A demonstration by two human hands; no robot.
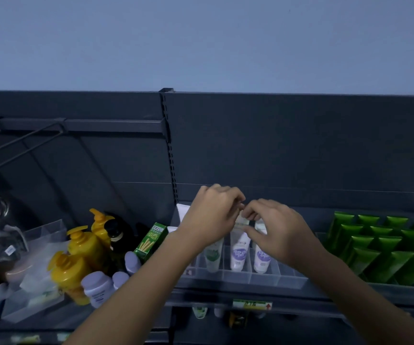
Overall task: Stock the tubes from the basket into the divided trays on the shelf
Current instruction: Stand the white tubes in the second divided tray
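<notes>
I have both hands up at the clear divided tray [235, 278] on the shelf [337, 298]. My right hand [279, 232] pinches the flat crimped top of the middle tube [238, 253] between thumb and forefinger. That tube stands cap down in its own slot, between a green-label tube [212, 256] and another purple-label tube [262, 257]. My left hand [212, 216] is curled in towards the same crimped end, but I cannot tell whether it actually holds the tube or only hovers against it. The basket is out of view.

I judge these tubes to be light, with soft, squeezable plastic bodies and smooth printed skins that could slip under a loose hold. The stiffest parts look to be the crimped seam and the cap, so the seam is where I would hold: it gives a flat edge to pinch and keeps my fingers above the dividers. Squeezing the belly would only dent it. The slots look narrow, so each tube should drop straight down. Green pouches [385, 247] fill the neighbouring tray, and yellow pump bottles [81, 245] stand well to the left.
</notes>
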